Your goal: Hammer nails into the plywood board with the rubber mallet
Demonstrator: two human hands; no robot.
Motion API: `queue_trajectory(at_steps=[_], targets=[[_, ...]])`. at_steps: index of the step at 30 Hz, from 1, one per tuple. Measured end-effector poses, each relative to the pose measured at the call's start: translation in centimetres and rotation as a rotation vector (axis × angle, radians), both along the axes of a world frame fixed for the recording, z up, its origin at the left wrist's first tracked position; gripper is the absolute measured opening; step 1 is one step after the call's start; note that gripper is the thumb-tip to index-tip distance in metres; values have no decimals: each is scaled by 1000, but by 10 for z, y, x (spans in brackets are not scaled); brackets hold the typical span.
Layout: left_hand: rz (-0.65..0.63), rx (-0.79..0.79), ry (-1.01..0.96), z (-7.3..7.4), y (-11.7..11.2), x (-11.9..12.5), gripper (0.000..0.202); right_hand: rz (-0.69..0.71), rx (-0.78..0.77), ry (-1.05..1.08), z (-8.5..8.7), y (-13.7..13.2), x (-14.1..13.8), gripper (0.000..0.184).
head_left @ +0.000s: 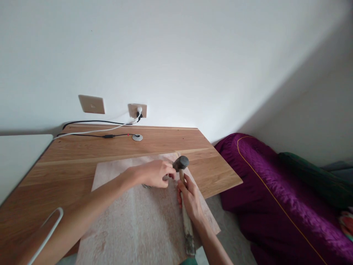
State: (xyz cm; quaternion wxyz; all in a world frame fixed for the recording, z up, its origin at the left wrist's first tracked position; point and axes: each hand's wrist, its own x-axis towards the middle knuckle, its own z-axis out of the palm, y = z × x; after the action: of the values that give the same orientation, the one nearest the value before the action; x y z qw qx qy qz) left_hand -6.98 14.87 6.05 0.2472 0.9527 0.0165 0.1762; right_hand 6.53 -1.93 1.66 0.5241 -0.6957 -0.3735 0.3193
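Note:
My right hand [191, 197] is wrapped around the upper part of a hammer's wooden handle. The dark head of the hammer [182, 162] points away from me, and the worn handle end reaches back towards me. Just left of the head, my left hand [158, 173] is closed, its fingers curled down close to a pale wooden board [132, 221]. Whatever those fingertips hold, if anything, is hidden. Small grey metal pieces [146, 186], too blurred to name, lie on the board below my left wrist.
The board rests on a wooden desk [215, 167] against a white wall. Black and white cables [91, 131] run along its back to a wall socket [135, 110]. A white panel [24, 154] stands at left; a purple-covered bed or sofa [239, 198] at right.

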Motion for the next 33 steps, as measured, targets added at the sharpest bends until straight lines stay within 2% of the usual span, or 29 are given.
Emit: queue_trajectory(at_steps=[3, 7, 12, 15, 18, 23, 27, 33], targets=[[-78, 104, 97, -4, -14, -3, 26, -16, -7, -28, -1, 0, 1, 29], [-29, 207, 134, -8, -23, -3, 28, -22, -4, -42, -3, 0, 2, 30], [-41, 264, 298, 1, -22, 0, 23, -32, -1, -49, -6, 1, 2, 28], [18, 243, 322, 10, -9, -4, 17, -23, 10, -29, -8, 1, 3, 28], [145, 179, 245, 16, 17, -14, 20, -20, 17, 4, -8, 0, 3, 26], [203, 27, 107, 11, 56, -26, 19, -26, 13, -4, -6, 0, 2, 25], [217, -69, 100, 0, 64, -26, 20, -22, 17, -1, -3, 1, 1, 27], [193, -22, 142, -14, 62, -21, 15, -12, 18, 27, -2, 1, 1, 29]])
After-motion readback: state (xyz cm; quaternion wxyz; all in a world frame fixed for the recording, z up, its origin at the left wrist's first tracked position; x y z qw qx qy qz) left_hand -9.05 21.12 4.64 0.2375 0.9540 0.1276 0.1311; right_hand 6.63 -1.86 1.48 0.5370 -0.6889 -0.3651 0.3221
